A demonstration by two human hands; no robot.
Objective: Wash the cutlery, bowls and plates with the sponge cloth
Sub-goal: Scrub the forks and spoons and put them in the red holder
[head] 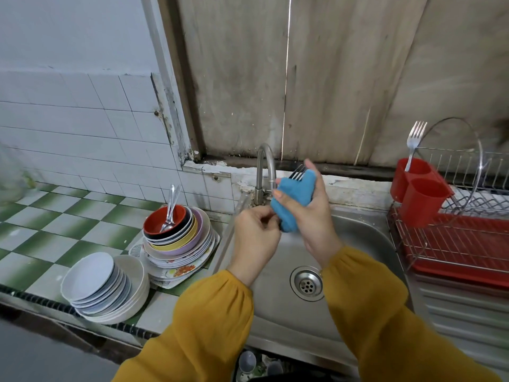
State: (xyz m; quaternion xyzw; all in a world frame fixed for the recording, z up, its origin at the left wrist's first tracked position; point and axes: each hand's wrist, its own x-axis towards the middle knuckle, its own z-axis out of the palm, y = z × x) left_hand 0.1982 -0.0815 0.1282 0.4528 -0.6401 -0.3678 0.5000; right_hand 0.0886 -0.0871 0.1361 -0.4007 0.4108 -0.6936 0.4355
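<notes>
Right now a silver metal fork (298,174) is held over the stainless steel sink (358,244), just in front of the curved metal tap (265,164). Only its tines show. They poke out of the top of a blue sponge cloth (293,198) that is wrapped round the rest of the fork.

The right hand (314,216) grips this cloth, with the thumb pressed on its near-left face and the fingers curled round behind it. The left hand (256,232), lower and to the left, has its fingers curled, and the fingertips pinch together at the cloth's lower end. They seem to be on the fork's handle, though that part is almost wholly hidden.

On the green-and-white checked counter (55,221) to the left stands a stack of coloured bowls and patterned plates (179,244). A red bowl (162,219) sits on top, holding steel spoons (171,205). Nearer is a leaning pile of white plates (96,285).

To the right, a wire dish rack on a red tray (454,244) carries a red plastic cutlery holder (421,199). A second fork (414,139) stands upright in it.
</notes>
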